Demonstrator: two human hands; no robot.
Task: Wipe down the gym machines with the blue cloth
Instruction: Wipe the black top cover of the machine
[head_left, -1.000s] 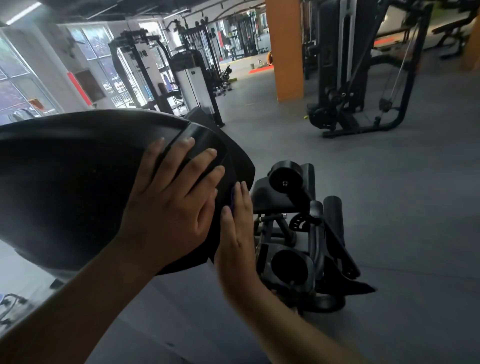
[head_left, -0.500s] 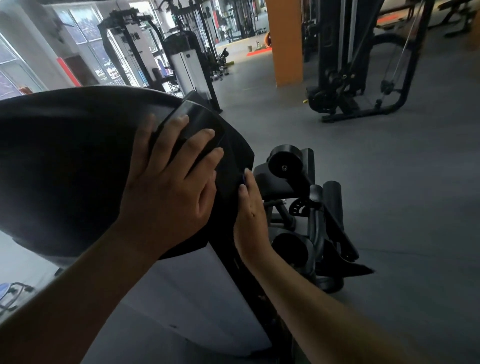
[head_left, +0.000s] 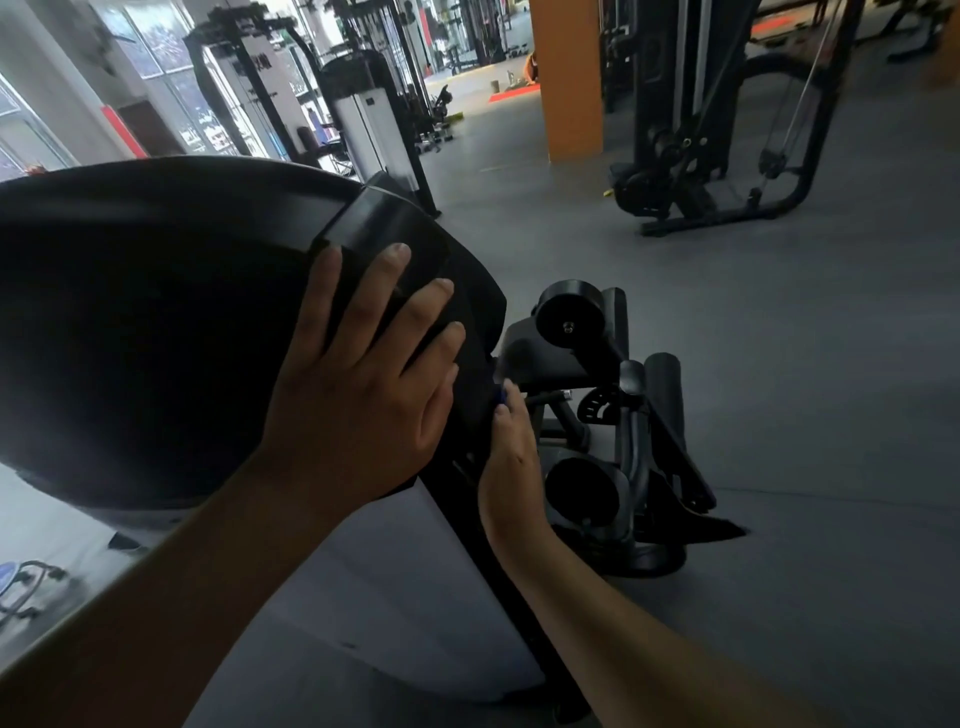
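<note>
Head view, items as found.

- Left hand (head_left: 358, 400): yours, laid flat on the black machine cover (head_left: 156, 322), fingers spread wide, holding nothing.
- Right hand (head_left: 511, 462): fingers straight, pressed against the cover's right edge; thumb hidden.
- Blue cloth (head_left: 502, 396): only a small sliver shows at your right fingertips, between them and the cover edge.
- White side panel (head_left: 405, 597): below the cover, between your forearms.
- Roller pad (head_left: 569, 310): black, just beyond your right hand, mounted on a low black frame standing on the grey floor (head_left: 805, 415).
- Orange pillar (head_left: 566, 78) and cable machine (head_left: 717, 130): well apart from you, at the back.
</note>
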